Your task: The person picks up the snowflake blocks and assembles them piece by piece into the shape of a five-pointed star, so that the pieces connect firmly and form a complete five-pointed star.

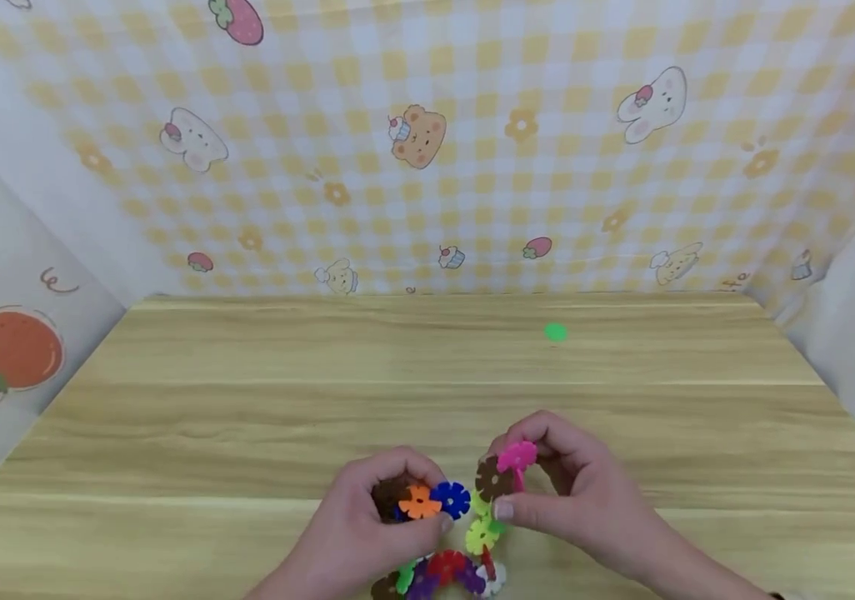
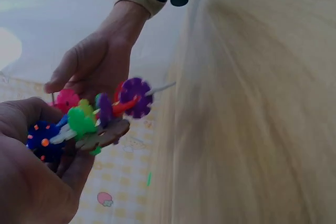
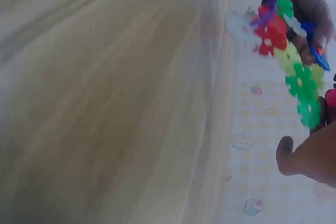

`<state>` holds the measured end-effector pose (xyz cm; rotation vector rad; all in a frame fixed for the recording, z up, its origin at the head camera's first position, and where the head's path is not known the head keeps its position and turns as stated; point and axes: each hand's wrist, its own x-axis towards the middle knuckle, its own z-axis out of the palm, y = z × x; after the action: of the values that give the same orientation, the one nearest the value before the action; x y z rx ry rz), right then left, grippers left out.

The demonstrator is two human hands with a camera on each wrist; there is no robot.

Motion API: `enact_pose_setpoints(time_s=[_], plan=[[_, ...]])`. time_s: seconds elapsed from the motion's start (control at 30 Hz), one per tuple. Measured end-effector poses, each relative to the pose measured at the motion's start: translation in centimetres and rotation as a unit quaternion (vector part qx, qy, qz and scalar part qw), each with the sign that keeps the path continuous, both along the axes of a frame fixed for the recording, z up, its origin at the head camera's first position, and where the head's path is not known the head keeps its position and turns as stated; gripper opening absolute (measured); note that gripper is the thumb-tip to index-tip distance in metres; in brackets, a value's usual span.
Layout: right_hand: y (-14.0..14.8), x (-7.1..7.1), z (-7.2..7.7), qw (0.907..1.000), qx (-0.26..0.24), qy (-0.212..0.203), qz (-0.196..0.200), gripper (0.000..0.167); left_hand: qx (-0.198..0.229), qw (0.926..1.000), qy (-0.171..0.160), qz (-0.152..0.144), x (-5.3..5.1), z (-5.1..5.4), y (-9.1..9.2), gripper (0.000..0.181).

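Observation:
A chain of interlocking snowflake discs is held in the air between two hands. My left hand (image 1: pixel 367 529) grips its left end, with an orange disc (image 1: pixel 420 502) and a blue disc (image 1: pixel 451 500) between thumb and fingers. With thumb and fingers, my right hand (image 1: pixel 585 500) pinches a brown disc (image 1: pixel 493 479) joined to a pink disc (image 1: pixel 517 456). A small gap shows between the blue and brown discs in the head view. Below the hands hang a red disc (image 1: pixel 446 567), purple discs and a yellow disc (image 1: pixel 482 536). Green discs (image 3: pixel 303 82) show clearly in the right wrist view.
A flat green round piece (image 1: pixel 556 332) lies far back on the wood-grain table (image 1: pixel 285 400). Behind the table hangs a yellow checked cloth (image 1: pixel 472 192) with cartoon prints; pale cloth walls (image 1: pixel 15 233) stand at the sides.

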<state>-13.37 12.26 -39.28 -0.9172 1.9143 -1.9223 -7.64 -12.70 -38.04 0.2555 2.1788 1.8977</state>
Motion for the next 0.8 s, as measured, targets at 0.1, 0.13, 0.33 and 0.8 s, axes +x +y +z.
enact_pose_setpoints(time_s=[0.1,0.13,0.33,0.8], plan=[[-0.3,0.7,-0.4,0.9988,-0.016,0.045,-0.005,0.035,-0.003,0.9997,0.014,0.021,0.3,0.0,0.7,0.017],[-0.4,0.8,-0.5,0.9982,-0.022,0.055,-0.005,0.036,-0.005,0.9994,0.024,0.025,0.5,0.0,0.8,0.017],[-0.5,1.3,-0.4,0.9967,-0.032,0.075,-0.006,0.037,0.004,0.9917,0.127,0.018,0.7,-0.7,1.1,0.024],[-0.9,1.4,-0.8,0.9853,-0.06,0.155,-0.039,0.043,0.004,0.9771,0.213,0.005,0.6,-1.0,1.3,0.03]])
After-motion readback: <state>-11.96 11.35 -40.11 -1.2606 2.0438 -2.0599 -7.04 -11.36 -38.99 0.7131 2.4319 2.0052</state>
